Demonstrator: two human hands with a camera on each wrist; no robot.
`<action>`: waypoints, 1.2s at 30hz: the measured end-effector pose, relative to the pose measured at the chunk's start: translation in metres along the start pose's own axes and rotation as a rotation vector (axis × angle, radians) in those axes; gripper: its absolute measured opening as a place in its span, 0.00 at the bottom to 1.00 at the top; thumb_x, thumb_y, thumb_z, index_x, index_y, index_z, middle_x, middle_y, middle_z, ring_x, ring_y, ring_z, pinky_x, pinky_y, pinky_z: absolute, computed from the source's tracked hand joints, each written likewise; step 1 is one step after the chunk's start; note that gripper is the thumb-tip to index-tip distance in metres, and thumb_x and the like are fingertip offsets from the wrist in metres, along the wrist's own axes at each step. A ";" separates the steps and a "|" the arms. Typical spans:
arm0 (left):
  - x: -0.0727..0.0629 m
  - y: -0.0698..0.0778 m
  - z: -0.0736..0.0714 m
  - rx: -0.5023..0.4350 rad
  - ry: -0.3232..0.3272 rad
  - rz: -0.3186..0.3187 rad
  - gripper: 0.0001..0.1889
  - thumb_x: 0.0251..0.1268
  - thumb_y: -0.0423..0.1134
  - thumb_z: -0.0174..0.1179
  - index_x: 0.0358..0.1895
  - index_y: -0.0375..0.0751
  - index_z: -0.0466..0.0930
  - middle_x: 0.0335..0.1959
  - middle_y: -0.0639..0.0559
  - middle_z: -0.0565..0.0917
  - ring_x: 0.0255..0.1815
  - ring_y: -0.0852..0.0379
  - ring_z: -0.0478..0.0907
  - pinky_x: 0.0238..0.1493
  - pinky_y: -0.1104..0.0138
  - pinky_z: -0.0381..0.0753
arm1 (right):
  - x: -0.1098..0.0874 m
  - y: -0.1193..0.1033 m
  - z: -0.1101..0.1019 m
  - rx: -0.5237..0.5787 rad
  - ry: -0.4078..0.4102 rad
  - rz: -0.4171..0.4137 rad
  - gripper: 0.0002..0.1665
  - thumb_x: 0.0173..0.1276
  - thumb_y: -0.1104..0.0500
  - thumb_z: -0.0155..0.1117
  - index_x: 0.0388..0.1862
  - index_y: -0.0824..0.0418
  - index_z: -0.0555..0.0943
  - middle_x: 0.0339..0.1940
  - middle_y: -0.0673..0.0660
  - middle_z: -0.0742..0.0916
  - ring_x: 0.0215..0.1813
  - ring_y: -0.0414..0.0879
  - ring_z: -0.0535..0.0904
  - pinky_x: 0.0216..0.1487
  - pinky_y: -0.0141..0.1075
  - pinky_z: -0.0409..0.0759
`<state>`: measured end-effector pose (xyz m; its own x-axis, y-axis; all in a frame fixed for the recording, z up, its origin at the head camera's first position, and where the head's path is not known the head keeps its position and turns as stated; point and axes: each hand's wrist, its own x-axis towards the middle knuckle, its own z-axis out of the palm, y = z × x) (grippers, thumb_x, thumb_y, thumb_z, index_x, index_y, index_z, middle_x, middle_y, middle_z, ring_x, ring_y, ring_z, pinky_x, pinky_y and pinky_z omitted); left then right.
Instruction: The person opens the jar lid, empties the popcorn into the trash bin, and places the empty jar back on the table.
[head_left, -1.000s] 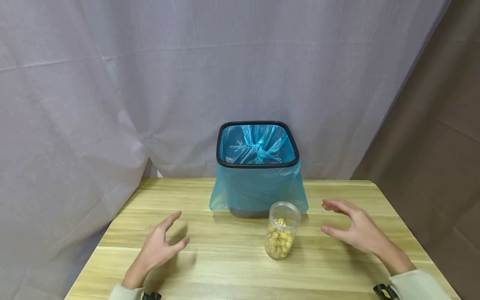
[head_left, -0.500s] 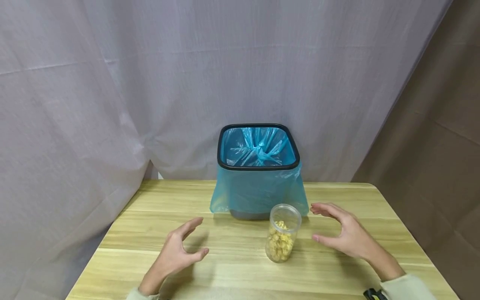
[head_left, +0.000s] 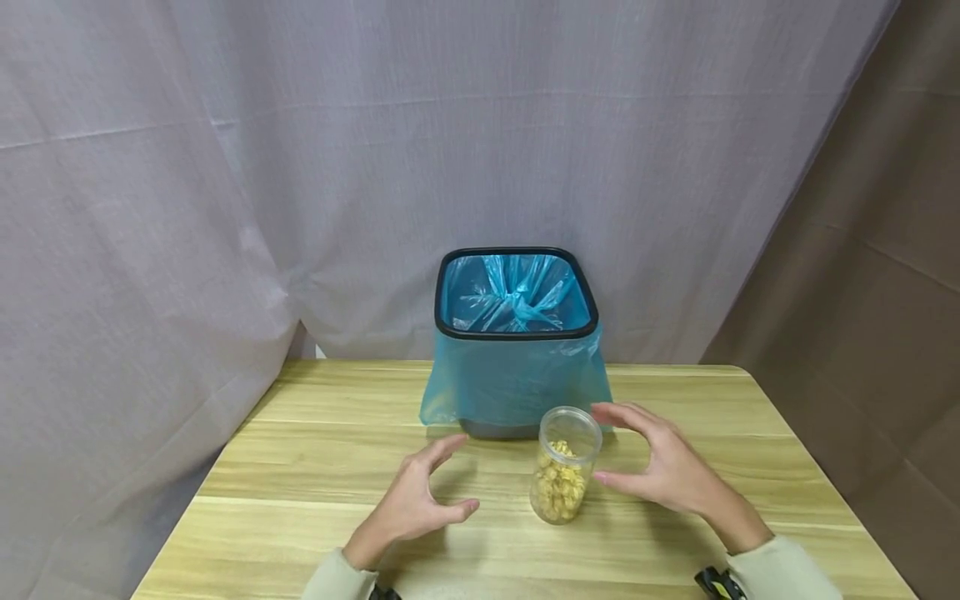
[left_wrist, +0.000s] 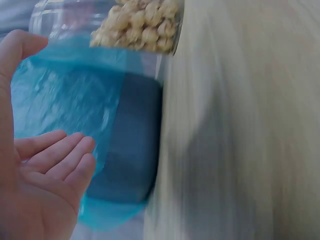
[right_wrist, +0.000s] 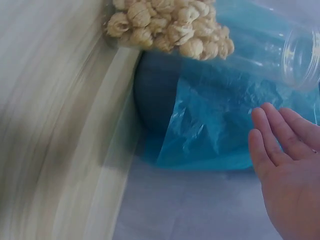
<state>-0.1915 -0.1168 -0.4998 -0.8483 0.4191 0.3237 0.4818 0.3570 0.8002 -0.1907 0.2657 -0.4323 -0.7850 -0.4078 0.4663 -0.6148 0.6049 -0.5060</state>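
Note:
A clear plastic jar [head_left: 567, 432] stands upright on the table, its lower part filled with yellow popcorn [head_left: 558, 485]. To its left, my left hand [head_left: 412, 504] reaches in with thumb and fingers spread, a gap between it and the jar. On the other side, my right hand [head_left: 663, 462] has its fingertips right at the jar's upper right side, thumb and fingers parted. In the left wrist view, the popcorn [left_wrist: 142, 27] shows beyond my left hand [left_wrist: 50, 175]. The right wrist view has my right hand [right_wrist: 292, 160] with straight fingers beside the jar [right_wrist: 260, 55].
Behind the jar is a bin with a black rim [head_left: 517, 336], lined with a blue plastic bag [head_left: 517, 379] that hangs over its outside. Wooden table [head_left: 315, 467] surrounds them. A grey curtain [head_left: 465, 125] hangs at the back, and a brown one [head_left: 885, 317] at the right.
Both hands have moved inward towards the jar, the left one to the right and the right one to the left. Jar and bin have stayed in place.

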 end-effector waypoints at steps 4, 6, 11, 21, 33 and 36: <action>0.011 0.004 0.018 -0.042 -0.026 0.002 0.46 0.53 0.45 0.79 0.77 0.47 0.69 0.76 0.43 0.76 0.77 0.44 0.74 0.78 0.49 0.71 | 0.006 -0.006 0.002 -0.022 -0.020 0.002 0.50 0.51 0.48 0.88 0.73 0.56 0.77 0.67 0.50 0.85 0.64 0.44 0.82 0.64 0.43 0.83; 0.016 0.006 0.026 -0.062 -0.038 0.002 0.46 0.53 0.46 0.80 0.77 0.47 0.69 0.76 0.43 0.76 0.77 0.46 0.74 0.78 0.49 0.71 | 0.009 -0.009 0.003 -0.015 -0.034 0.004 0.51 0.52 0.47 0.88 0.73 0.57 0.76 0.68 0.51 0.85 0.64 0.45 0.82 0.63 0.47 0.84; 0.029 0.009 0.048 -0.067 -0.044 0.023 0.47 0.53 0.48 0.80 0.78 0.44 0.68 0.75 0.43 0.77 0.76 0.48 0.74 0.78 0.50 0.72 | 0.015 -0.012 0.007 0.008 -0.062 0.002 0.52 0.54 0.44 0.87 0.75 0.57 0.74 0.68 0.49 0.84 0.64 0.44 0.81 0.61 0.50 0.85; 0.045 0.013 0.099 -0.089 -0.055 0.064 0.47 0.54 0.50 0.81 0.77 0.52 0.67 0.73 0.55 0.78 0.74 0.52 0.76 0.74 0.51 0.77 | 0.023 -0.014 0.013 0.030 -0.075 -0.011 0.54 0.51 0.43 0.88 0.75 0.56 0.74 0.63 0.46 0.85 0.60 0.41 0.82 0.58 0.49 0.85; 0.056 0.028 0.115 -0.170 -0.053 0.009 0.42 0.55 0.55 0.79 0.74 0.59 0.70 0.65 0.62 0.82 0.64 0.64 0.80 0.66 0.65 0.80 | 0.028 -0.020 0.024 0.086 -0.033 0.019 0.43 0.53 0.46 0.87 0.66 0.48 0.78 0.56 0.44 0.87 0.54 0.41 0.84 0.53 0.39 0.85; 0.060 0.030 0.115 -0.221 -0.053 0.000 0.37 0.56 0.53 0.79 0.69 0.59 0.73 0.66 0.59 0.82 0.64 0.62 0.79 0.64 0.66 0.80 | 0.029 -0.022 0.027 0.087 -0.017 0.003 0.41 0.52 0.46 0.88 0.64 0.46 0.79 0.54 0.43 0.87 0.52 0.41 0.84 0.51 0.38 0.85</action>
<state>-0.2029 0.0157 -0.5142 -0.8327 0.4647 0.3010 0.4167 0.1680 0.8934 -0.2020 0.2219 -0.4273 -0.7874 -0.4179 0.4530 -0.6163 0.5448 -0.5686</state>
